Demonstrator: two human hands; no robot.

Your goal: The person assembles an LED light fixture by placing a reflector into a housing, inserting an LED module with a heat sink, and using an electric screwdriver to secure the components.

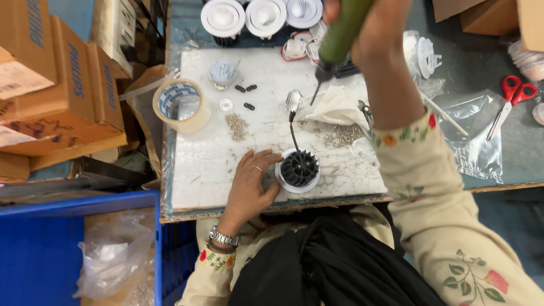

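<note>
My left hand (252,181) rests on the white work board, fingers touching the rim of a round lamp housing (298,170) with black fins and a white ring. A black cable (293,133) rises from the housing to a small silvery connector. My right hand (377,34) is raised above the board and grips a green electric screwdriver (343,31), its dark tip pointing down over a crumpled cloth (334,105). Small heaps of screws (237,126) lie on the board, and another screw heap (345,135) sits by the cloth.
A roll of clear tape (181,105) sits at the board's left edge. Three white round lamps (263,17) stand at the back. Red-handled scissors (510,99) and clear plastic bags (473,136) lie right. Cardboard boxes (56,85) stack left; a blue crate (51,249) is below them.
</note>
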